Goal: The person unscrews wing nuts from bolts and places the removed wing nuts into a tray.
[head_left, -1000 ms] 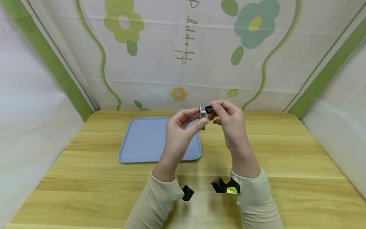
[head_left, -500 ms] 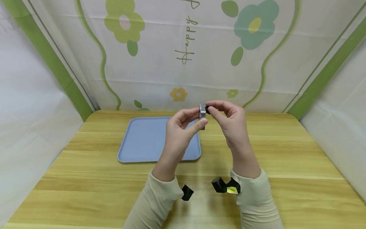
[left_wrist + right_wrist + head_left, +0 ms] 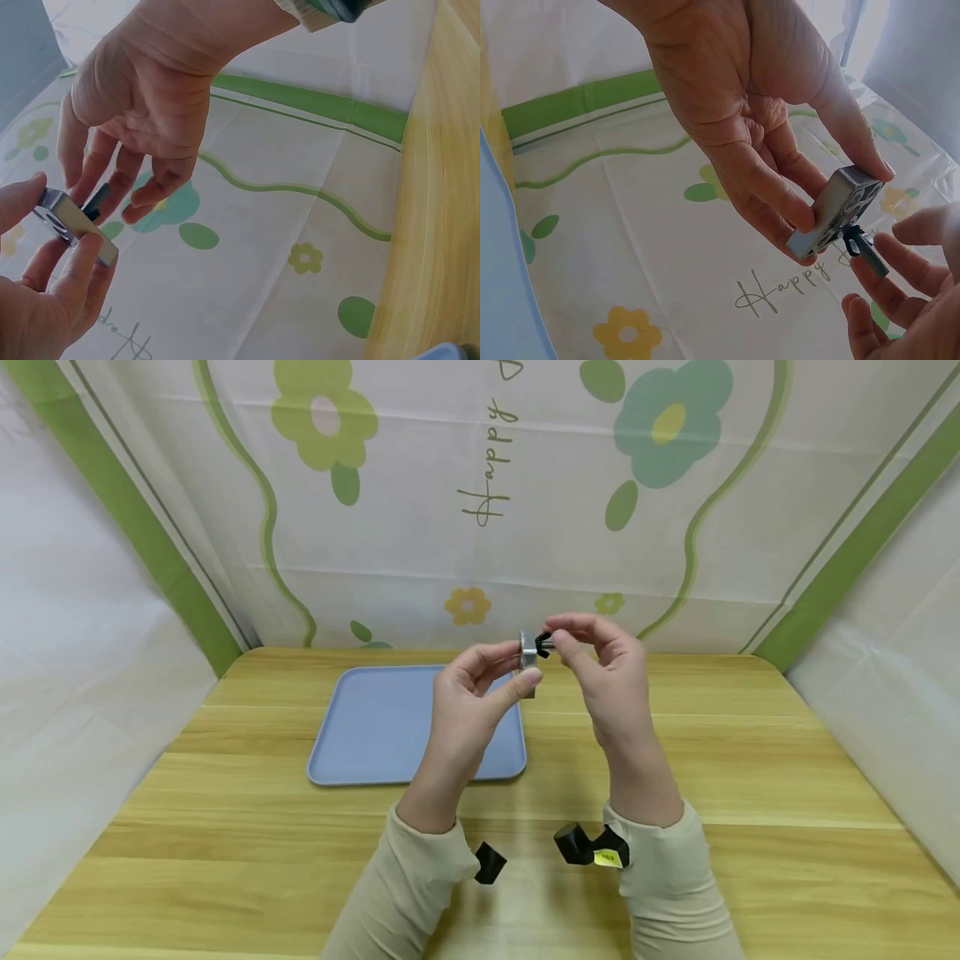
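My left hand grips a small silver metal block between thumb and fingers, raised over the table. From the block's right face juts a threaded bolt. A black wing-shaped nut sits on this bolt, close to the block. Around the bolt's free end is my right hand, its thumb and fingertips spread apart. Seen from the left wrist, the block's flat side lies between the left thumb and fingers, and the right hand's fingers partly cover the bolt.
A light blue tray lies on the wooden table, behind and left of the left forearm. Black camera mounts stick out from the sleeves. A flower-printed cloth hangs at the back, with white cloth at both sides.
My right thumb and fingers closed in on the black nut half a second ago and are now spread apart, showing the bolt again. The left hand keeps hold of the block.
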Action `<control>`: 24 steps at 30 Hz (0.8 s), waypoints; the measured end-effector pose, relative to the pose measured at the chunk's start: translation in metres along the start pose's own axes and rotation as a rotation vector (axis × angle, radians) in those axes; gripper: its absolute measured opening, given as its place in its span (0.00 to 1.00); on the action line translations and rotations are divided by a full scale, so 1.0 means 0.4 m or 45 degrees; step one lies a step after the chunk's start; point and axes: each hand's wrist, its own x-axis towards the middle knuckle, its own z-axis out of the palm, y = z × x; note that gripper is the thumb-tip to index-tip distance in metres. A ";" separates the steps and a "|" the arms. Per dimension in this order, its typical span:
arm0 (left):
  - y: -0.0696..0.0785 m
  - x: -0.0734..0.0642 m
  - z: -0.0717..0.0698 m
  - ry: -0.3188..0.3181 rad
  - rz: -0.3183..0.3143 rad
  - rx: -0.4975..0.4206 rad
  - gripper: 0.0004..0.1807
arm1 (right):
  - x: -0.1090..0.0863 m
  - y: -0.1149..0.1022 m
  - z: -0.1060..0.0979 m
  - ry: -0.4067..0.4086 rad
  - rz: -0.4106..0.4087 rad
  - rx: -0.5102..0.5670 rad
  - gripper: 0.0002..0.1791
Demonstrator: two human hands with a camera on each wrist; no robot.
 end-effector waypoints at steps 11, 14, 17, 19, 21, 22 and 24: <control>0.000 0.001 -0.004 -0.008 -0.006 0.006 0.18 | 0.003 0.002 -0.005 0.068 0.213 0.044 0.15; 0.001 0.001 -0.004 -0.014 -0.005 0.000 0.18 | 0.002 0.004 0.002 0.032 0.237 0.094 0.16; 0.000 -0.001 -0.004 -0.007 -0.007 -0.009 0.18 | 0.000 0.008 0.005 0.011 0.241 0.119 0.16; 0.000 -0.001 -0.003 -0.005 -0.004 -0.016 0.17 | -0.001 0.010 0.004 0.008 0.234 0.124 0.17; 0.000 -0.001 -0.002 -0.013 0.002 -0.017 0.18 | 0.000 0.011 0.003 0.010 0.224 0.131 0.17; 0.000 0.000 -0.002 -0.017 0.004 -0.017 0.18 | 0.000 0.011 0.003 0.012 0.222 0.131 0.17; 0.000 0.001 -0.002 -0.022 0.010 -0.010 0.18 | 0.002 0.011 0.003 0.012 0.215 0.128 0.17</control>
